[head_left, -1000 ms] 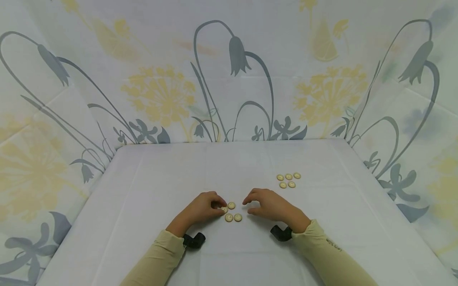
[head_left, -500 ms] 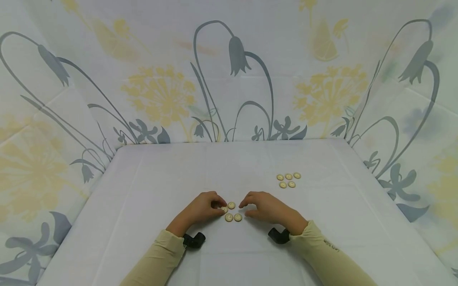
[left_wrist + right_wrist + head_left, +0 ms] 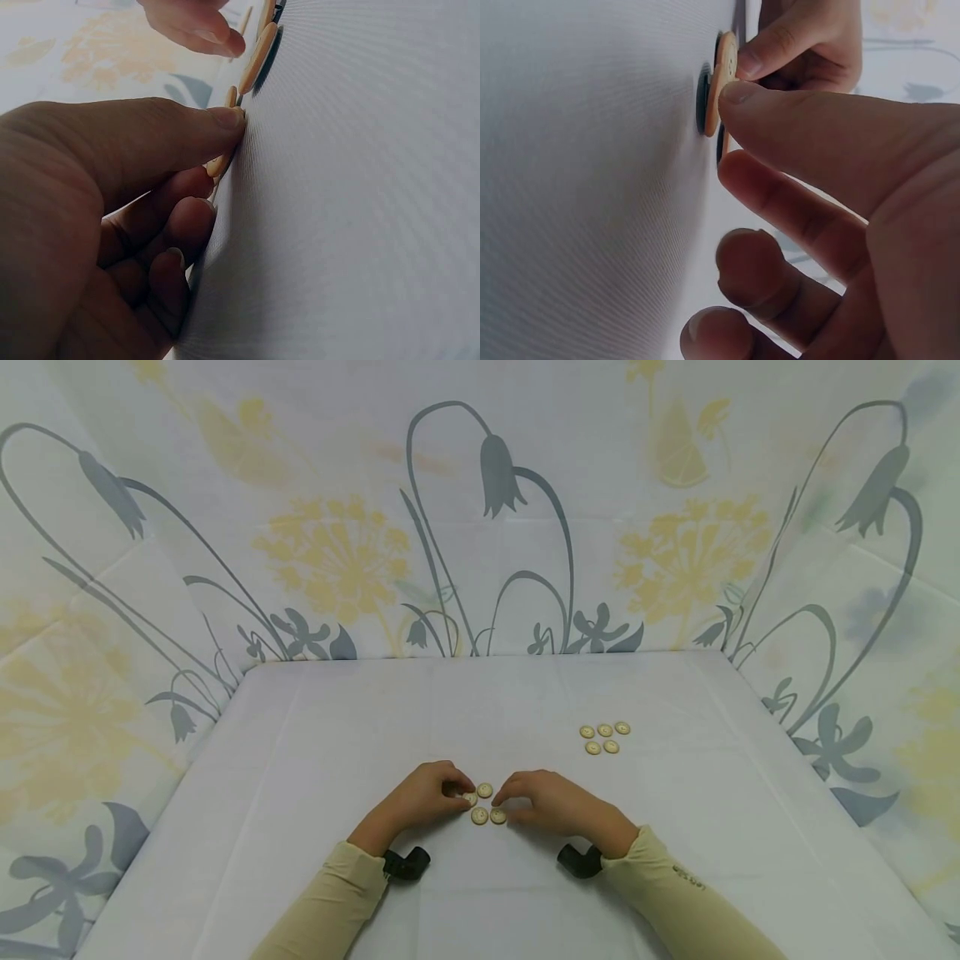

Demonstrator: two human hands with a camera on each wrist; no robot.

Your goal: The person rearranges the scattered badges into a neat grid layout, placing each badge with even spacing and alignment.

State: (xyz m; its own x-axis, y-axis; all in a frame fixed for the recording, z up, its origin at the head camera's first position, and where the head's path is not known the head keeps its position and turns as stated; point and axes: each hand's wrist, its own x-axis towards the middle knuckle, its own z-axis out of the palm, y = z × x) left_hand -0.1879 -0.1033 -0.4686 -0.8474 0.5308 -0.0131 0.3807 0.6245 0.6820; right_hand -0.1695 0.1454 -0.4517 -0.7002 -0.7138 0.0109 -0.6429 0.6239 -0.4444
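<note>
Several round, pale wooden buttons lie on the white cloth between the hands in the head view. My left hand pinches the leftmost button with thumb and index finger; the left wrist view shows the thumb tip over this button. My right hand is at the front right button. In the right wrist view its thumb tip overlaps the near button, while the index finger is apart from the thumb. A back button and a front left button lie between the hands.
Farther back and to the right, another group of similar buttons lies in two rows. Flower-patterned fabric stands around the white-covered table. Each wrist wears a black camera mount.
My right hand has moved left and slightly nearer the body, reaching the front right button. My left hand stays at the leftmost button, and the buttons lie as before.
</note>
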